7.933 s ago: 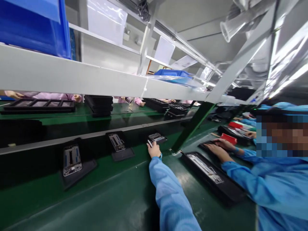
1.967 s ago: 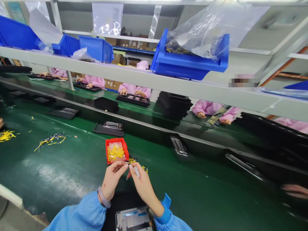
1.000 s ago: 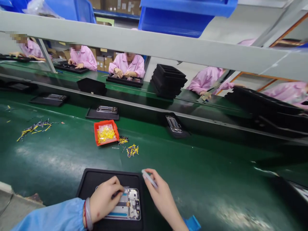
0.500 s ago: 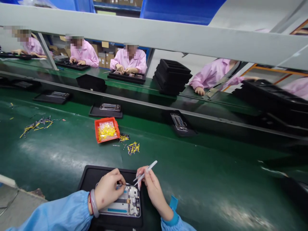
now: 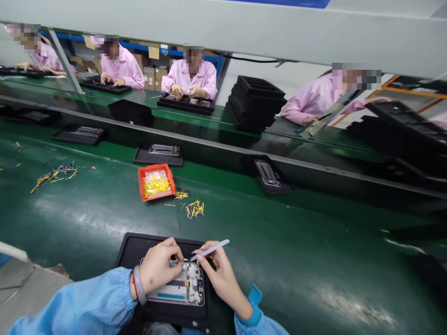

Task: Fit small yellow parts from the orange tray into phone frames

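A black tray point(image 5: 138, 244) lies on the green mat right in front of me, with an opened phone frame point(image 5: 185, 291) in it. My left hand point(image 5: 159, 270) rests on the frame's upper left, fingers curled and pinched at its top edge. My right hand point(image 5: 218, 274) grips grey tweezers point(image 5: 209, 250), their tips pointing left toward the frame's top, close to my left fingertips. Whether the left fingers pinch a small part I cannot make out. Both arms wear blue sleeves.
A red tray point(image 5: 155, 182) of yellow parts sits beyond, with loose yellow-black bits point(image 5: 194, 209) beside it and more point(image 5: 52, 174) at left. Phone frames on black trays point(image 5: 159, 156) ride the belt. People in pink work opposite, by stacked black trays point(image 5: 256, 102).
My head has tipped further down. The tweezers have swung from pointing up-right to lying flatter, tips nearer the frame's top. My left hand stays on the frame.
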